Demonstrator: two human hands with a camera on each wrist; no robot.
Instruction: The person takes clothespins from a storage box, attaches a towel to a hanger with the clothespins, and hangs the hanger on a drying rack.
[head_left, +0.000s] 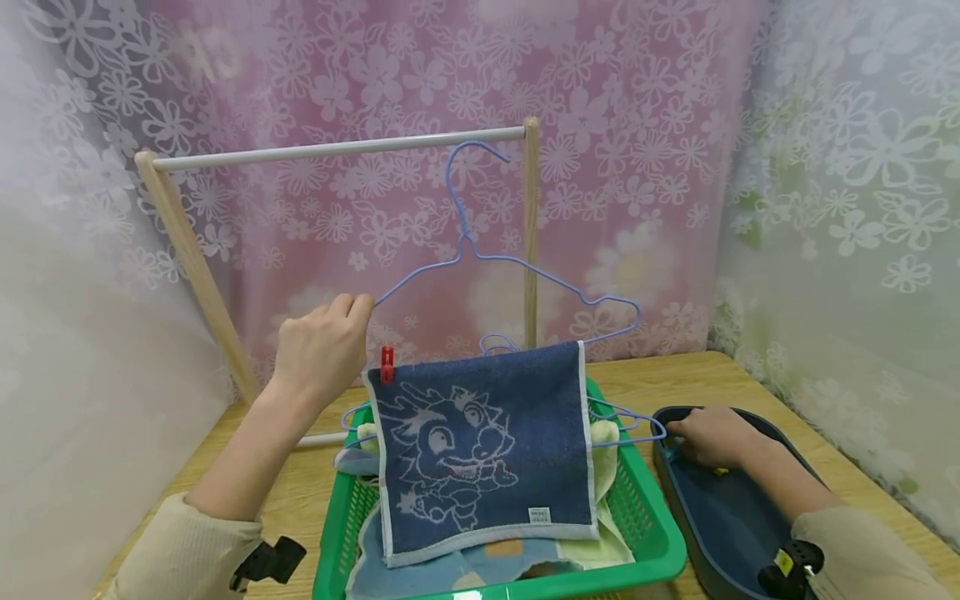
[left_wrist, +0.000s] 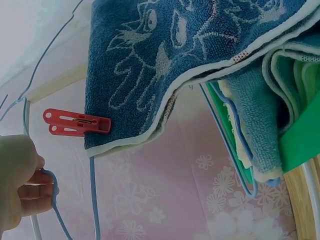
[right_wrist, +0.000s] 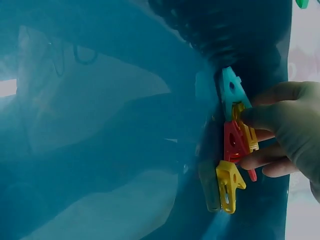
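Note:
My left hand [head_left: 322, 350] grips the left shoulder of a blue wire hanger [head_left: 465, 237], holding it over a green basket. A dark blue towel [head_left: 555, 433] with a pale cartoon figure hangs over the hanger's lower bar. One red clothespin [head_left: 387, 365] clips the towel's upper left corner. My right hand [head_left: 712, 437] reaches into a dark blue tray [head_left: 720, 517]. In the right wrist view its fingers touch a small row of clothespins: a teal clothespin [right_wrist: 232, 86], a red clothespin [right_wrist: 234, 142] and yellow ones; no clear pinch shows.
The green basket [head_left: 660, 542] stands on a wooden table [head_left: 675, 371], with folded towels and more blue hangers [head_left: 637, 429] in it. Behind it rises a rack with wooden posts [head_left: 531, 242] and a white top rail [head_left: 337, 150]. Flowered curtains [head_left: 375, 75] enclose the table.

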